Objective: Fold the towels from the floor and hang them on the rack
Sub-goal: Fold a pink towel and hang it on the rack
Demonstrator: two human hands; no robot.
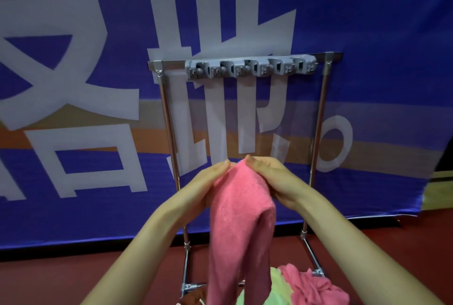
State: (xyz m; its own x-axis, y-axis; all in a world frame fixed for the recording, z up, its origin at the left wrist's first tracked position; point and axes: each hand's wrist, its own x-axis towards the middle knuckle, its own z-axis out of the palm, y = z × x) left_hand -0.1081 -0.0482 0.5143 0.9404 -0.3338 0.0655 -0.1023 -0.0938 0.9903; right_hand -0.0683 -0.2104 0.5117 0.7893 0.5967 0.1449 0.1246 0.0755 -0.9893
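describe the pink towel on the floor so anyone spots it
Find the metal rack before the blue banner. By its right foot lies the crumpled pink towel, beside a green towel; the other pink towel hangs from the left hand and right hand.

Pink towel (241,206): fluffy, raised in front of rack, top edge bunched and pinched between left hand (210,182) and right hand (272,177); rest hangs straight down in long loose folds, lower end out of view.
Second pink towel (311,285): crumpled heap on floor at rack's base, right side.
Light green towel (278,285): crumpled on floor, touching second pink towel, partly behind hanging one.
Rack (169,118): upright chrome frame, two posts, top bar carrying grey hook strip (250,68); nothing hangs on it.
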